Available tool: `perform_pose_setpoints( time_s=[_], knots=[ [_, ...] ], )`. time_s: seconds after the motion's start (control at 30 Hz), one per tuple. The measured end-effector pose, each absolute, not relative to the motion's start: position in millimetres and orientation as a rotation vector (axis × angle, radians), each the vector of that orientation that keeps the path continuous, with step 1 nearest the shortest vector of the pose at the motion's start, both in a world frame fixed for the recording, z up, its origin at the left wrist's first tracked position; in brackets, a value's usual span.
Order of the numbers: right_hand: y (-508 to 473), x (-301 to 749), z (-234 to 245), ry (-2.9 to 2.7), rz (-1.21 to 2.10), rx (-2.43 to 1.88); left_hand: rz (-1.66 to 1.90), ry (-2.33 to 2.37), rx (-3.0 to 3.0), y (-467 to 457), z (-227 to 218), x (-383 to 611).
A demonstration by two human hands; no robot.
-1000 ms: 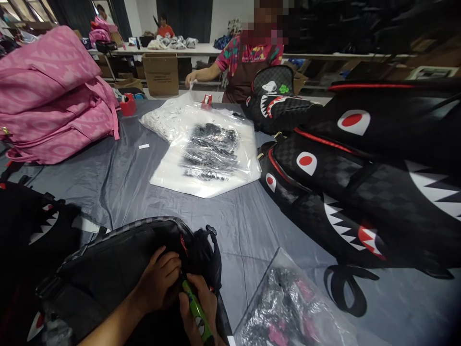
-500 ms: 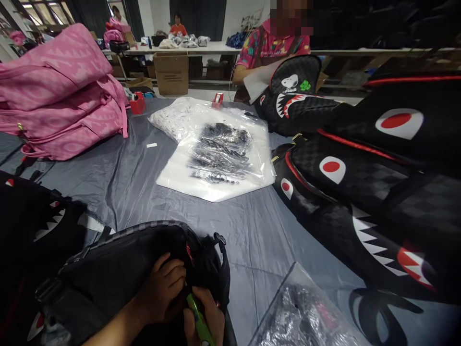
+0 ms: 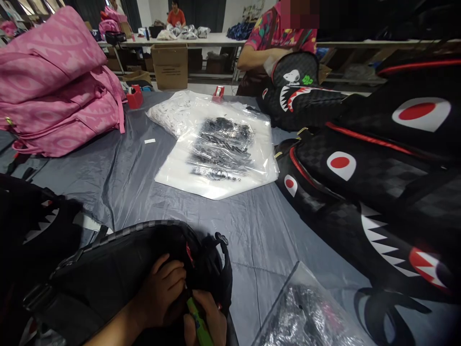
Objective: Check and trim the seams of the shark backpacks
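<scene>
A black backpack (image 3: 108, 269) with a checkered edge lies before me at the bottom of the head view, its dark lining showing. My left hand (image 3: 163, 293) is closed on the fabric inside it, fingers bent and pressed together. Beside it, my right hand (image 3: 212, 317) grips a slim bright green tool (image 3: 198, 321) with a thin dark tip; its exact kind is not clear. That tip points up toward the left fingertips, against the backpack's dark inside. What the tip touches is hidden in shadow.
Black shark-face backpacks (image 3: 324, 192) are piled on the right, pink backpacks (image 3: 61, 91) on the left. Clear plastic bags (image 3: 219, 158) lie mid-table near red tape dispensers (image 3: 134, 97). Another filled bag (image 3: 306, 317) is at front right. Across the table, a person (image 3: 277, 43) handles a backpack.
The view has shifted slightly. Both hands and the green tool stay almost in place. Across the table, the person's arm and the pale sheet by the backpack have moved.
</scene>
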State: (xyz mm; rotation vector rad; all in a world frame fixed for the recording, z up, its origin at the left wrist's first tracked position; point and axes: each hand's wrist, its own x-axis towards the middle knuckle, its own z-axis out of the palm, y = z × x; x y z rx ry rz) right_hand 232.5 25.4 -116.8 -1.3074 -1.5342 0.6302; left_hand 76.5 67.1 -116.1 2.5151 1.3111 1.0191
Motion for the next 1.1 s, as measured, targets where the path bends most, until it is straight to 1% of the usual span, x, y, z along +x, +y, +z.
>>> perform_pose_setpoints(
  time_s=[0.3,0.5,0.63,0.73,0.83,0.93,1.03,1.1],
  knots=[
    [27,233,-117,-1.529,0.678,-1.268,0.992,1.365,2.515,65,-118,77],
    [29,232,-124,-1.529,0.585,-1.288,0.999,1.347,2.539,66,-119,77],
    [34,241,-134,-1.645,0.600,-1.192,0.975,1.339,2.538,65,-123,76],
    [29,245,-133,-1.632,0.681,-1.221,0.991,1.319,2.532,66,-124,76],
    [29,244,-115,-1.483,0.900,-1.241,1.072,1.331,2.518,67,-123,78],
    [77,246,-81,-1.301,0.996,-1.250,1.110,1.356,2.520,67,-121,81],
    [192,252,-55,-1.338,0.684,-1.292,1.072,1.357,2.511,67,-121,82],
    [284,252,-53,-1.612,0.526,-1.348,1.002,1.346,2.508,67,-122,81]
  ],
)
